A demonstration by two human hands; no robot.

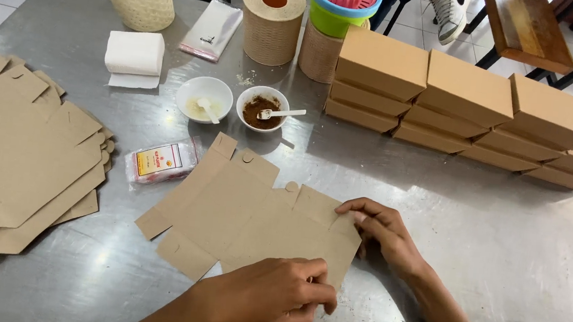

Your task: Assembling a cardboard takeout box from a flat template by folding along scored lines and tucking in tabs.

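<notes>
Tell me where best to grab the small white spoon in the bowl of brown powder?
Probably by the white spoon's handle, coming from the right. The handle sticks out over the bowl's right rim, clear of the powder, while the scoop end lies buried in it.

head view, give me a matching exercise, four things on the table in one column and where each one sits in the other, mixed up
Things:
1. flat cardboard blank
2. stack of flat blanks
3. folded boxes
4. bowl of brown powder

Places:
A. stacked along the far right
B. under the left hand and right hand
C. piled at the left edge
D. beside the white bowl

Pairs: 1-B, 2-C, 3-A, 4-D
</notes>
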